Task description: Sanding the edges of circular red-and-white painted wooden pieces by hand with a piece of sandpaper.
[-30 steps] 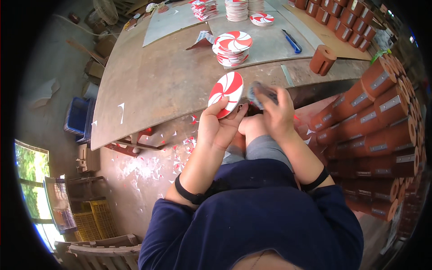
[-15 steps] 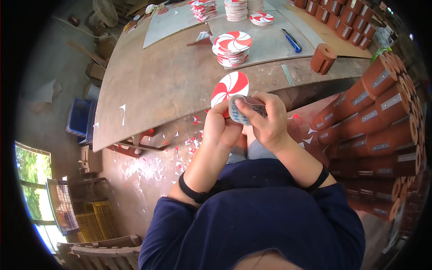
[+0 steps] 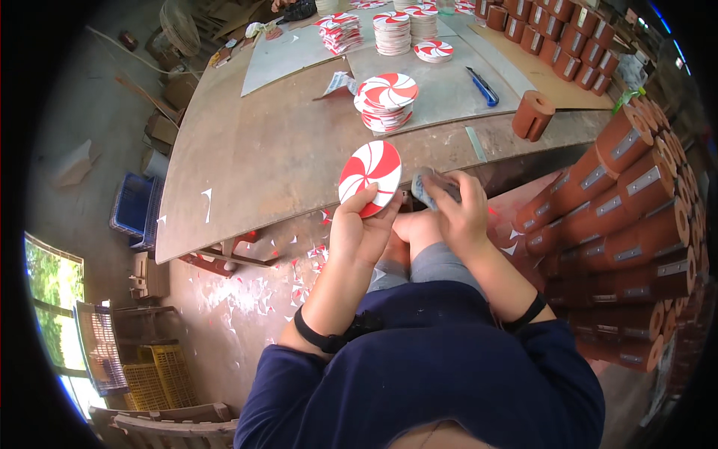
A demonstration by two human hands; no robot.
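Note:
A round disc with a red-and-white swirl is pinched in my left hand, the thumb lying on its patterned face and the fingers behind. Just right of it and apart from the disc, my right hand grips a folded piece of sandpaper, grey with print on its back, slightly blurred. Both hands are over my lap at the table's near edge. Beyond them on the table stands an uneven stack of similar swirl discs.
More disc stacks stand farther back on the table. A blue utility knife and a brown slotted cylinder lie to the right. Many brown cylinders are piled at my right. Paper scraps litter the floor.
My right hand has drawn the sandpaper away from the disc to the right. My left hand has shifted slightly left and the disc now shows fully. The view has tilted up a little.

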